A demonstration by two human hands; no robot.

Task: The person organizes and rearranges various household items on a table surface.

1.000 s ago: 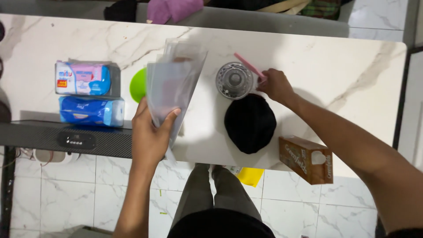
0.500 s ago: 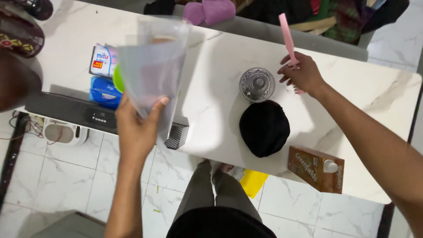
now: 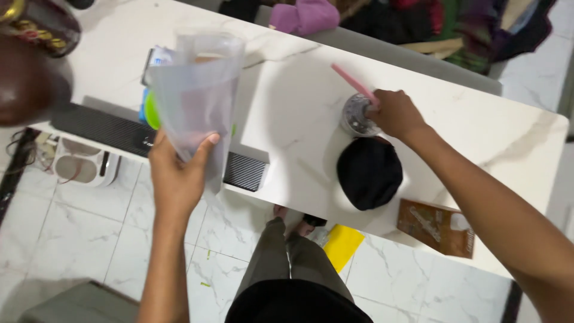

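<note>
Worktop (image 3: 287, 119): white marble, above tiled floor.
Left hand (image 3: 179, 173): grip clamped on clear plastic bags (image 3: 197, 96), raised.
Right hand (image 3: 394, 112): grip closed round pink comb (image 3: 353, 82), over glass lid (image 3: 356, 116).
Progress: comb in hand, not yet bagged.

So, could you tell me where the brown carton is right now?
In the head view the brown carton lies at the table's near right edge, just right of the black cap, under the right forearm.

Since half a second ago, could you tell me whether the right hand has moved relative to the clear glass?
Yes. The right hand came down and toward the clear glass, from the glass's far right side; its pink stick now angles over the rim.
</note>
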